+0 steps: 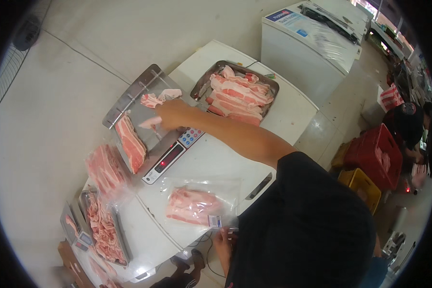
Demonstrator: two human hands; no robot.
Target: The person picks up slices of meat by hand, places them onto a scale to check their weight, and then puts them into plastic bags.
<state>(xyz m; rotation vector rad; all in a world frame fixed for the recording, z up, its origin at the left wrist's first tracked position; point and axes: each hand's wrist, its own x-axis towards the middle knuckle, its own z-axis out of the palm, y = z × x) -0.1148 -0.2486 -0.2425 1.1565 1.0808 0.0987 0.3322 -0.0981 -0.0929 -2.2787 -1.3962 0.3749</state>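
Head view puts the meat strip [131, 145] left of the frame's centre, below-left of your nearer right hand [172, 115], its long axis slanting steeply down rightward; whether those curled fingers or your left hand [223, 246] grip anything, I cannot tell.

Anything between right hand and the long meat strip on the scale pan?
Yes: a small pale meat piece beside the right hand, between it and the long meat strip. Can't tell whether the piece is held.

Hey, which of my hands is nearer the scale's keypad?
Right. Your right hand is close beside the keypad; your left hand is farther away, near the bagged meat.
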